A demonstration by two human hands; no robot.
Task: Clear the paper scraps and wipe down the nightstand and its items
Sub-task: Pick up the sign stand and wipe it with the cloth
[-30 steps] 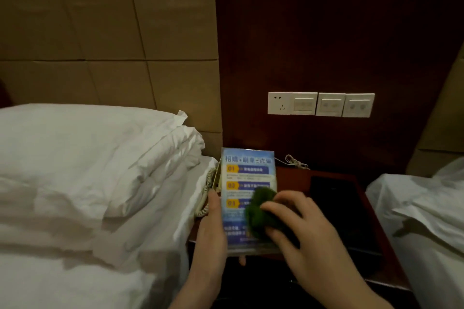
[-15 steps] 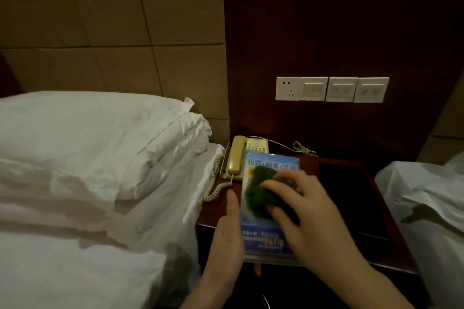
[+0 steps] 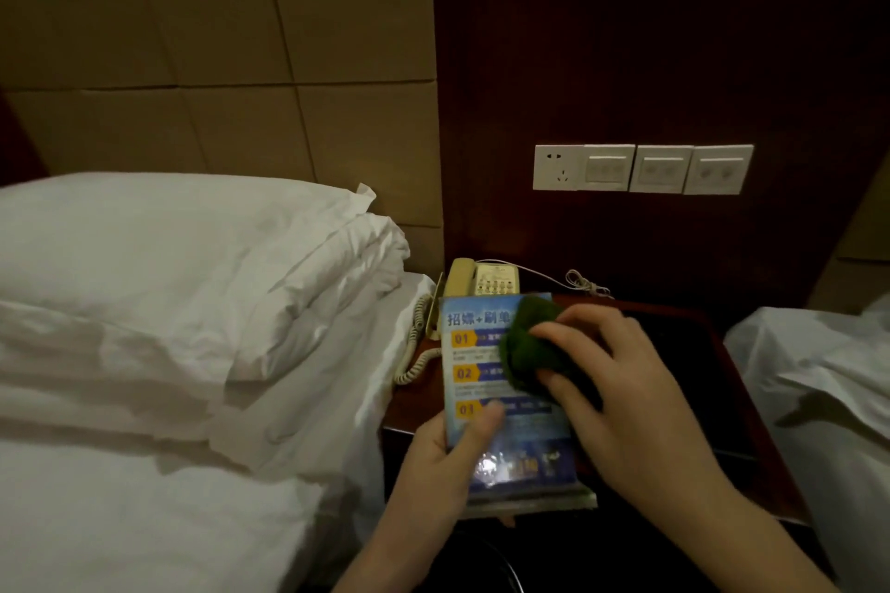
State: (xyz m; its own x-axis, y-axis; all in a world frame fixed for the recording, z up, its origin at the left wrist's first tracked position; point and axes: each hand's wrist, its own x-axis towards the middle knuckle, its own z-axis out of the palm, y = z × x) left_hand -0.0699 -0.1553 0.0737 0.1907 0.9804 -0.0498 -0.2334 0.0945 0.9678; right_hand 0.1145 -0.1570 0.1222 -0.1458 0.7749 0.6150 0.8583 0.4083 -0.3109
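Observation:
A blue printed sign in a clear acrylic stand (image 3: 486, 380) is tilted back over the dark red nightstand (image 3: 741, 400). My left hand (image 3: 443, 462) grips its lower left edge, thumb across the front. My right hand (image 3: 621, 395) holds a bunched dark green cloth (image 3: 527, 344) pressed against the sign's upper right part. A beige corded telephone (image 3: 481, 278) stands behind the sign at the nightstand's back left. I see no paper scraps.
A bed with white pillows and duvet (image 3: 192, 303) lies at the left, touching the nightstand. Another white-covered bed (image 3: 818, 376) stands at the right. A socket and switch panel (image 3: 643, 169) sits on the dark wood wall above. A dark tray lies on the nightstand's right half.
The cloth in my right hand has moved up the sign's face to its upper right. My left thumb has shifted onto the front of the sign, and the sign sits lower, uncovering the telephone.

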